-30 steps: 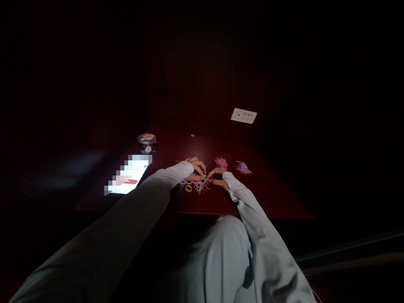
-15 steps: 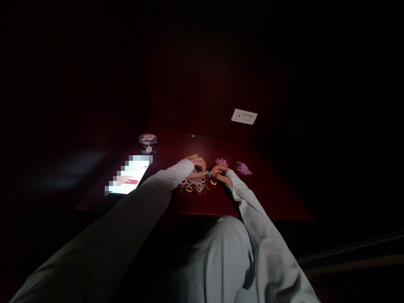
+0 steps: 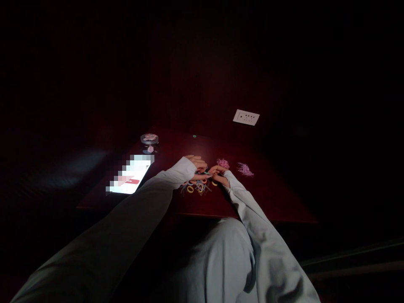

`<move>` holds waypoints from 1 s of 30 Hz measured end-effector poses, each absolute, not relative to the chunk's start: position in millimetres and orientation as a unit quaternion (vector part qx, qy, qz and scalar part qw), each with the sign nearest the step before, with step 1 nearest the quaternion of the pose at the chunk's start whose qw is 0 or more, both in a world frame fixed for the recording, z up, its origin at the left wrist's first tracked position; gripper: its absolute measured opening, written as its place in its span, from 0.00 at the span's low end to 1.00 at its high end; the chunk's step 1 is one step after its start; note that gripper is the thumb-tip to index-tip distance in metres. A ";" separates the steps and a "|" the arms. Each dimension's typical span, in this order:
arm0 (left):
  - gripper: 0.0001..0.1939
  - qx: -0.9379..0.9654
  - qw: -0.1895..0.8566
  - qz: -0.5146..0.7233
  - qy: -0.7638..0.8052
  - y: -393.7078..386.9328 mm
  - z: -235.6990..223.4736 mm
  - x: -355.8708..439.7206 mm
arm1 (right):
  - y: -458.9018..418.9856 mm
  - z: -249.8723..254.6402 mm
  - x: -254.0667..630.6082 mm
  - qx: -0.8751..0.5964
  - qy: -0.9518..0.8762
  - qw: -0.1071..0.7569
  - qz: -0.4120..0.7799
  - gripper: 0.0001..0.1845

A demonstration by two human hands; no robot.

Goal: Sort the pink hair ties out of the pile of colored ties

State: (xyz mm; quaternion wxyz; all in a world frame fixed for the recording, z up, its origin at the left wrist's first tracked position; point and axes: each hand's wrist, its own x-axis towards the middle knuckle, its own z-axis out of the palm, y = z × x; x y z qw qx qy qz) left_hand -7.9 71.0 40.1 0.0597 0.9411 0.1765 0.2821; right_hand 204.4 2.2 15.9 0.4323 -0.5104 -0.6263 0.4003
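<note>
A heap of small coloured elastic bands (image 3: 195,186) lies on the dark red table (image 3: 259,198). My left hand (image 3: 197,163) and my right hand (image 3: 218,172) meet just above the heap, fingertips together in a pinch on a thin band stretched between them. Both wear pale long sleeves. Two separate little piles sit to the right: a pink pile (image 3: 223,163) and a purple pile (image 3: 245,169).
A lit phone (image 3: 130,179) lies on the table's left side. Behind it stands a small round clear box with a pink lid (image 3: 149,139). A white wall socket (image 3: 246,117) is at the back right. The room around is very dark.
Both hands have lifted slightly off the heap and drawn closer together, uncovering more of the coloured bands below them.
</note>
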 end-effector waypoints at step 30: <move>0.24 0.934 0.074 0.313 0.158 84.8 21.9 -3.9 | -1.5 15.0 205.5 -0.499 -0.597 0.463 0.425 0.22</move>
